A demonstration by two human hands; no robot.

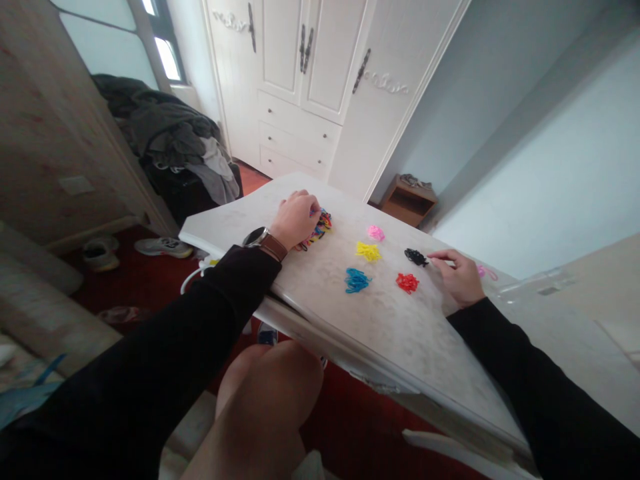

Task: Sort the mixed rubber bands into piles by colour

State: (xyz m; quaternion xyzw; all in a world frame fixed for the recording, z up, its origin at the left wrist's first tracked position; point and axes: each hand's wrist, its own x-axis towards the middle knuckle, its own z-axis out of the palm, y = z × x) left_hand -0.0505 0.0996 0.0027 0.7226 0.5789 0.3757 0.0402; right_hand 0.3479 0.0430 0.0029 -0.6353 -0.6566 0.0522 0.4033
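Observation:
My left hand (298,217), with a watch at its wrist, rests over a mixed pile of coloured elastic bands (323,227). Its fingers are curled in at the pile, and what they pinch is hidden. At the right, my right hand (457,273) has its thumb and forefinger together beside a black heap of bands (416,257); anything between the fingertips is too small to make out. Sorted by colour on the white table (400,333) lie pink bands (376,233), yellow bands (369,251), blue bands (357,281) and red bands (408,283).
Beyond my right hand lie a pink item (485,272) and clear plastic wrapping (537,288). A white wardrobe (300,133) stands behind the table, with a small wooden cabinet (409,203) beside it. Dark clothes (165,127) are heaped at the left; shoes (163,247) lie on the floor.

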